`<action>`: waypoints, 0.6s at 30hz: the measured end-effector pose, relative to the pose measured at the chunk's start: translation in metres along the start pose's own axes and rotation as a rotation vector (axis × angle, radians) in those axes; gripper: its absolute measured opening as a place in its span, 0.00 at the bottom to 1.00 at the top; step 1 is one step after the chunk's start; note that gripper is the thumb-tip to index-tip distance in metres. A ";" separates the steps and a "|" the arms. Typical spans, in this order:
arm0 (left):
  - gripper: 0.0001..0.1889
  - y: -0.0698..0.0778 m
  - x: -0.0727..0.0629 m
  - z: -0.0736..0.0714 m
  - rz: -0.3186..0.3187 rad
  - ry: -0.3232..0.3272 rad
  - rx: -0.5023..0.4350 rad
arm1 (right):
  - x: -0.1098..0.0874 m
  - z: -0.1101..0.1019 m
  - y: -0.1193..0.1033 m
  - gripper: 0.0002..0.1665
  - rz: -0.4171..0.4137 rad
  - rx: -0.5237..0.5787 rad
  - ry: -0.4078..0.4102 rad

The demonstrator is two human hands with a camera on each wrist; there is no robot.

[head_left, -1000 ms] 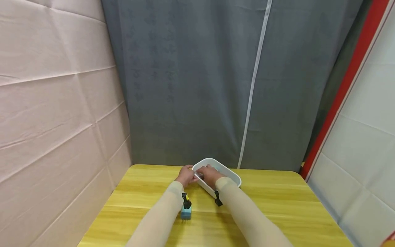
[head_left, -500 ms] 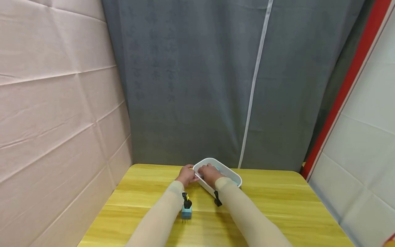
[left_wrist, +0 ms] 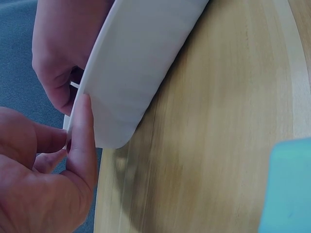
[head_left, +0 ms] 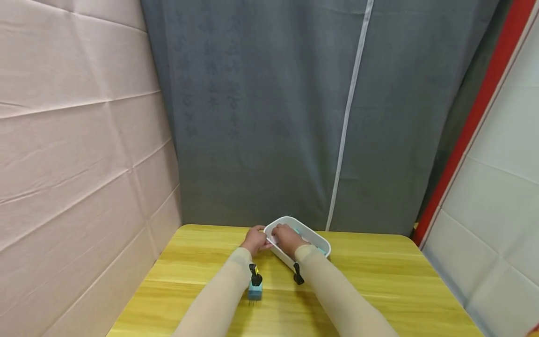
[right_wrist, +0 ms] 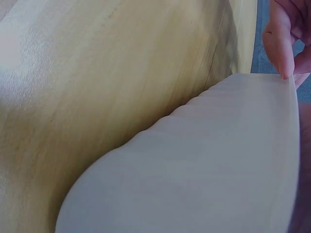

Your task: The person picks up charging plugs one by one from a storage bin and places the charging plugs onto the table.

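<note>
Though the white bin (left_wrist: 136, 58) is looking light, stiff and perhaps slippery, its rim (left_wrist: 99, 43) is probably offering a sure hold. Bin sitting near far edge of counter (head_left: 168, 271). Left hand (head_left: 254, 240) is pinching rim at left end, one of its fingers (left_wrist: 82, 131) lying along the outside. Right hand (head_left: 288, 239) is hanging inside, fingers bent; cannot tell what, if anything, they are gripping.

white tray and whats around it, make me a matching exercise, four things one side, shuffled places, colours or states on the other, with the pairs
1. left hand
2. curtain
3. right hand
4. table

A. reaching inside the white tray
B. yellow wood grain
C. pinching the tray's rim
D. dark grey

Pairs: 1-C, 2-D, 3-A, 4-B
</note>
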State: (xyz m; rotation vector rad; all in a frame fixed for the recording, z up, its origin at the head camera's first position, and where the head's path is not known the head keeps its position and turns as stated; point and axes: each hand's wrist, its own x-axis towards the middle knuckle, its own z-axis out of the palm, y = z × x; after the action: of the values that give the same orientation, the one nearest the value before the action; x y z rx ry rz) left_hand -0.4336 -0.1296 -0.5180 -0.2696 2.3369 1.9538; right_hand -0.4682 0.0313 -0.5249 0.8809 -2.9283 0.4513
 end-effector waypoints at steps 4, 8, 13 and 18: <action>0.28 -0.001 -0.001 0.001 0.012 -0.005 -0.005 | 0.000 0.001 0.002 0.15 0.014 0.037 0.001; 0.28 -0.001 0.000 0.001 0.006 -0.005 -0.014 | -0.002 -0.001 0.003 0.14 0.032 0.108 0.001; 0.28 -0.003 0.004 0.002 -0.006 -0.002 -0.022 | -0.003 -0.002 0.004 0.13 0.008 0.117 0.007; 0.28 -0.001 0.003 0.002 -0.007 0.005 -0.025 | -0.001 0.001 0.010 0.12 -0.072 0.073 0.047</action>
State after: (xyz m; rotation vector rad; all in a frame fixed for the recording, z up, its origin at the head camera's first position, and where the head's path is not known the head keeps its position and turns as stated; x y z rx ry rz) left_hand -0.4367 -0.1280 -0.5204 -0.2842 2.3130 1.9827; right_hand -0.4728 0.0400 -0.5288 0.9672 -2.8430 0.5688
